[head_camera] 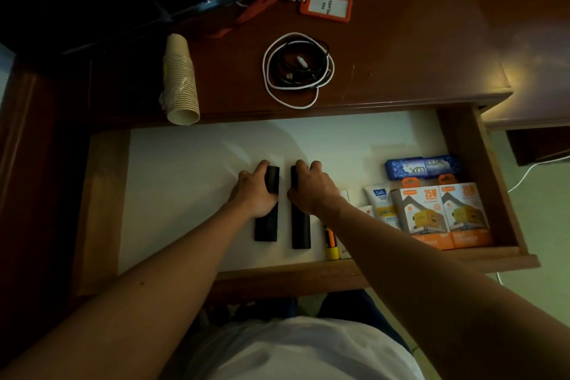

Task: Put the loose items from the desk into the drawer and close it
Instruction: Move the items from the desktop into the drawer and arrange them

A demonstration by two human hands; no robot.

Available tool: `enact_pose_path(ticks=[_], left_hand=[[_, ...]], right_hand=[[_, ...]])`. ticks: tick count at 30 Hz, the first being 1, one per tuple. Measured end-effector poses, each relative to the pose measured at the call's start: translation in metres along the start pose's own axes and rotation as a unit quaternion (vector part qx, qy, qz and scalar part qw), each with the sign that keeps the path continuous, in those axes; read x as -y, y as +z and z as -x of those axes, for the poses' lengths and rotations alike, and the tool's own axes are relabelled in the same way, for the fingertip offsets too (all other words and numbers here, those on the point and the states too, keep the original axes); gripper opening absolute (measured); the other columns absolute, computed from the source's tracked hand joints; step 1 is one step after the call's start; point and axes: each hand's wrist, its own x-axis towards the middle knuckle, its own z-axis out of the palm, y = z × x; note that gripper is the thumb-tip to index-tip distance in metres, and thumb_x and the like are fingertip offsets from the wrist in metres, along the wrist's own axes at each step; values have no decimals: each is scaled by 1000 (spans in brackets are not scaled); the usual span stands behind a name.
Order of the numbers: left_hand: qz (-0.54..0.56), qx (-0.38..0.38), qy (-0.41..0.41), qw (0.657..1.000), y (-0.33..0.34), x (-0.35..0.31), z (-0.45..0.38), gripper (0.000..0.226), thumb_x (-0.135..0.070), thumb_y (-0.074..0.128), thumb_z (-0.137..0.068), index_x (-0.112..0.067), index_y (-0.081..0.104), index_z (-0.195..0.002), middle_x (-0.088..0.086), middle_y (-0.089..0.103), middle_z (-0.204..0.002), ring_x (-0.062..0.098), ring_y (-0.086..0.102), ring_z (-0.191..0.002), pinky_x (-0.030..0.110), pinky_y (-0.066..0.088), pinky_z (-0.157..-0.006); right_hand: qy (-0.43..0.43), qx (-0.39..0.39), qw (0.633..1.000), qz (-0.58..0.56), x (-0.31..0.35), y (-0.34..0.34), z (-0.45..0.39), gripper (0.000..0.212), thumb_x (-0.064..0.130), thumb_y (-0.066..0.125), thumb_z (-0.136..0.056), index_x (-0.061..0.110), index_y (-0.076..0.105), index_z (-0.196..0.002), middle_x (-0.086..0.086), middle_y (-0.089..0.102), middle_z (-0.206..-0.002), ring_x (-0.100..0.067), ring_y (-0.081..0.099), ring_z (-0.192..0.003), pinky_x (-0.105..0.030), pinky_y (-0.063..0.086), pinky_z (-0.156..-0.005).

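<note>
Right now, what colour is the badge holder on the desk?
Orange, with a white card inside: badge holder, head view.

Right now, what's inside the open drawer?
In the drawer: two black remotes, one under each hand, left hand and right hand; a blue soap pack, a tube, two orange charger boxes, a yellow-orange marker. The right forearm hides whatever lies beneath it.

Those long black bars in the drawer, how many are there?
2. The left black bar lies under the left hand; the right black bar lies beside it under the right hand. Nothing suggests more, though the arms hide some drawer floor.
</note>
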Motion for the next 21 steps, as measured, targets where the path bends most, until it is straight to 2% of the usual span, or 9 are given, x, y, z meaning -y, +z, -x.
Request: enact_pose_path(ticks=[2,8,16,21], left_hand=[[15,-5,-1,1000,2,4,1,78,-37,71,-84,-36,28,-149,18,44,-127,39,57,-105,44,54,-90],[35,-26,-2,999,9,8,3,73,-36,75,-81,-37,34,-142,13,47,-119,35,59,-97,42,57,-83],[69,-26,4,997,26,8,14,78,-35,78,-79,-38,33,-142,11,49,-120,32,59,-99,41,57,-84],[80,-17,21,996,39,5,20,79,-34,80,-79,-39,33,-142,10,52,-122,29,61,-101,38,58,-83]], right_hand=[[-10,-3,1000,9,0,2,2,71,34,67,-90,14,29,-148,-20,39,-134,-43,57,-111,-45,54,-89],[-16,1,1000,20,2,4,9,61,21,71,-86,13,37,-136,-20,40,-128,-43,60,-103,-42,54,-82],[-10,12,999,38,-6,0,15,57,21,74,-85,12,42,-131,-18,42,-126,-41,61,-104,-41,55,-83],[-18,6,997,77,-10,-7,12,59,29,76,-84,12,47,-132,-16,45,-125,-36,60,-106,-39,54,-82]])
